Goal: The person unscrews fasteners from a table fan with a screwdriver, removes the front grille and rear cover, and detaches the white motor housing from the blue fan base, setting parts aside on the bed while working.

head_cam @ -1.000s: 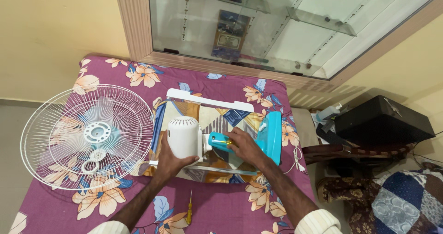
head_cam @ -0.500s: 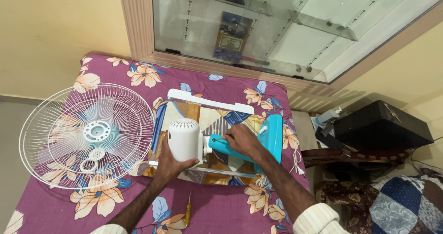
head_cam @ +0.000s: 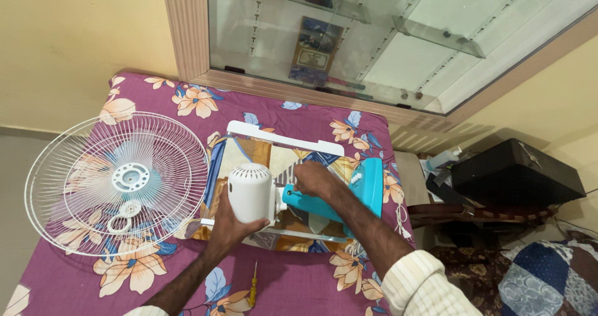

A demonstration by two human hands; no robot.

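A fan lies on its side on a patterned board (head_cam: 283, 136). My left hand (head_cam: 227, 226) grips its white motor housing (head_cam: 249, 188) from below. My right hand (head_cam: 311, 179) rests with curled fingers on top of the teal neck (head_cam: 308, 202), right at the joint with the motor. The hand now covers the small yellow-handled screwdriver it held a moment ago. The teal base (head_cam: 369, 185) stands on edge to the right, and a white cord hangs beside it.
A white wire fan grille (head_cam: 115, 182) with loose rings on it lies at the left on the purple floral bedspread (head_cam: 293, 278). A second yellow screwdriver (head_cam: 253, 285) lies near me. A glass cabinet (head_cam: 374, 36) is behind, and a black case (head_cam: 517, 173) is at the right.
My right hand has slid up and left along the teal neck to the motor joint, and the yellow tool is no longer visible. My left hand stays on the motor housing.
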